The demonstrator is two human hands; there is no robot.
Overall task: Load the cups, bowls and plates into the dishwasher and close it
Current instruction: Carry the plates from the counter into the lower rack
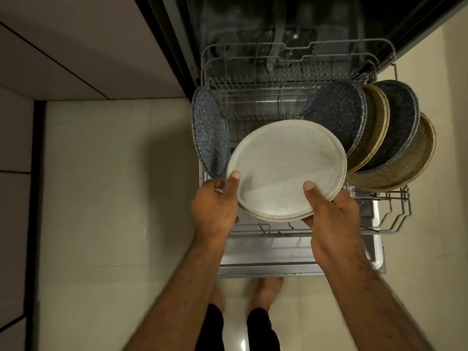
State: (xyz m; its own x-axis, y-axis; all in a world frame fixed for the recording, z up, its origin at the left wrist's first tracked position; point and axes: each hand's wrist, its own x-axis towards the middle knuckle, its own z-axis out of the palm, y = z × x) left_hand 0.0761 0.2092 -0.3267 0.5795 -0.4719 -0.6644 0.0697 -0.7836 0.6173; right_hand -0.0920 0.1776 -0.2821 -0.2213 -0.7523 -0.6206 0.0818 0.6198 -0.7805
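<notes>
I hold a small stack of white plates [283, 163] over the pulled-out lower rack [395, 219] of the open dishwasher. My left hand [215, 206] grips the stack's left rim, thumb on top. My right hand [331, 219] grips its near right rim, thumb on the top plate. At the rack's left side one dark speckled plate [209, 133] stands on edge. On the right, several plates lean in a row: a dark speckled one [339, 117], a tan one [374, 125], another dark one [397, 127] and a tan one [410, 163].
The dishwasher door [266, 259] lies open flat beneath the rack, its edge near my bare feet [266, 292]. A cabinet front [76, 51] stands at the left, and pale floor tiles [114, 198] spread on both sides. The dark tub interior [278, 29] lies behind.
</notes>
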